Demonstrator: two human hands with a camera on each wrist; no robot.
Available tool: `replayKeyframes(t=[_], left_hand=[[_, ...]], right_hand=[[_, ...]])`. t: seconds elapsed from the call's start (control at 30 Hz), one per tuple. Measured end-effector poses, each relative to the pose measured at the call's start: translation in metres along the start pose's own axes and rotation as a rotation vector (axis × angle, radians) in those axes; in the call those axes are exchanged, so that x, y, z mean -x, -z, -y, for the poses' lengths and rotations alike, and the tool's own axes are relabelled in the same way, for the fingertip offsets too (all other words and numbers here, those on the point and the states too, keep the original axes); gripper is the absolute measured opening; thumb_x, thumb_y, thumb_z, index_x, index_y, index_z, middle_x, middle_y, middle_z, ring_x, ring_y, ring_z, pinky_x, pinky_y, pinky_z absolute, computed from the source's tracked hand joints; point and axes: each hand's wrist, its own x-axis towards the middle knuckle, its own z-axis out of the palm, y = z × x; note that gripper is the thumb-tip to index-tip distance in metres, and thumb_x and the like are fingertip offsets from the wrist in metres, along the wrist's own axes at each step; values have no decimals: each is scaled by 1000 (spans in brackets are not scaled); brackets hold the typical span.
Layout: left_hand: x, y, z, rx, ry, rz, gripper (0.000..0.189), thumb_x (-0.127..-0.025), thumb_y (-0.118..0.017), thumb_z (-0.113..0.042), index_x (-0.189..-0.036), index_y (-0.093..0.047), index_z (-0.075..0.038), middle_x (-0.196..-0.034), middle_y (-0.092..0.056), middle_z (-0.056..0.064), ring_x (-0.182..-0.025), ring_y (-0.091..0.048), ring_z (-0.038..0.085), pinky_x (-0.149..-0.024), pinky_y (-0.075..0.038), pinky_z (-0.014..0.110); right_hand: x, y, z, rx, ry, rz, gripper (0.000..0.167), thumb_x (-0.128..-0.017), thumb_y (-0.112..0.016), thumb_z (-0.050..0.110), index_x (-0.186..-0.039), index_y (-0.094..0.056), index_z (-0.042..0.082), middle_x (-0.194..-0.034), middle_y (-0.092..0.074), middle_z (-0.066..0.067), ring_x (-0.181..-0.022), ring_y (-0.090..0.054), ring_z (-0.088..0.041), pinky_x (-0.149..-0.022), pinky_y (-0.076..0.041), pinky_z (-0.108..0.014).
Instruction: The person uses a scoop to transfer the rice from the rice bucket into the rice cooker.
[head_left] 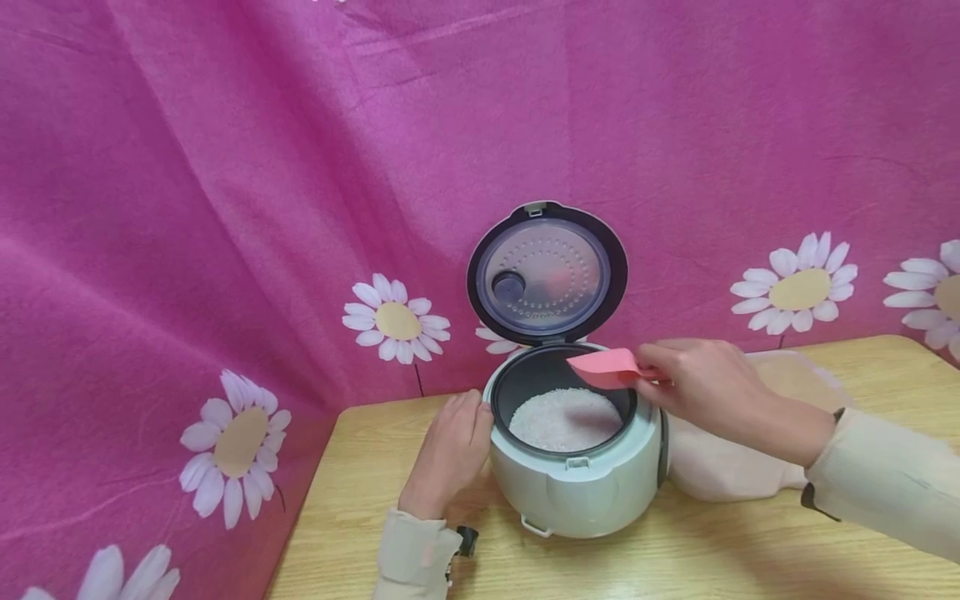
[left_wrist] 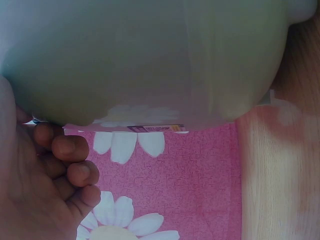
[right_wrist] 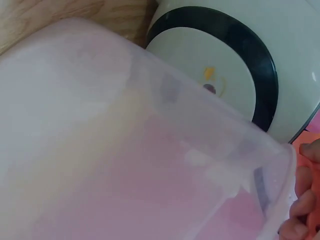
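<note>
A pale green rice cooker (head_left: pixel 577 492) stands with its round lid (head_left: pixel 551 275) raised, and white rice (head_left: pixel 562 419) lies in its dark inner pot (head_left: pixel 517 387). My right hand (head_left: pixel 708 387) grips the handle of a pink scoop (head_left: pixel 603 368), whose bowl is tilted over the right part of the pot. In the right wrist view only the fingers (right_wrist: pixel 303 205) and some of the pink scoop show at the right edge. My left hand (head_left: pixel 450 446) holds the cooker's left rim, with curled fingers (left_wrist: pixel 72 148) close against its side in the left wrist view.
A translucent plastic container (head_left: pixel 738 475) stands right of the cooker, under my right forearm, and fills much of the right wrist view. Behind the wooden table (head_left: pixel 375 467) hangs a magenta cloth (head_left: pixel 675 167) printed with daisies, close behind the raised lid.
</note>
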Motion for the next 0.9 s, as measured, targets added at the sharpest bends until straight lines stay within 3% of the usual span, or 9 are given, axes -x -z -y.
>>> replayKeyframes(t=[0.37,0.7,0.9], left_hand=[[0,0,-2,-7,-1,7,21,-107,-42,-26,-100,-57,-14,-86,-56,-1,-89,-51,15,-84,-50,33],[0,1,-3,8,19,27,20,-107,-43,-26,-102,-58,-14,-89,-58,-1,-90,-51,14,-85,-51,34],[1,0,-2,-5,15,15,21,-107,-42,-26,-101,-58,-14,-90,-59,0,-91,-52,15,-87,-51,35]], right_hand=[[13,17,-18,14,-52,-3,29,-76,-81,14,-73,-53,21,-60,-38,14,-56,-30,-1,-50,-24,-20],[38,38,-48,87,-144,29,30,-78,-82,16,-74,-52,21,-58,-36,14,-53,-28,0,-48,-22,-22],[58,52,-65,128,-270,83,32,-87,-77,22,-71,-50,22,-57,-32,12,-51,-25,-2,-48,-20,-24]])
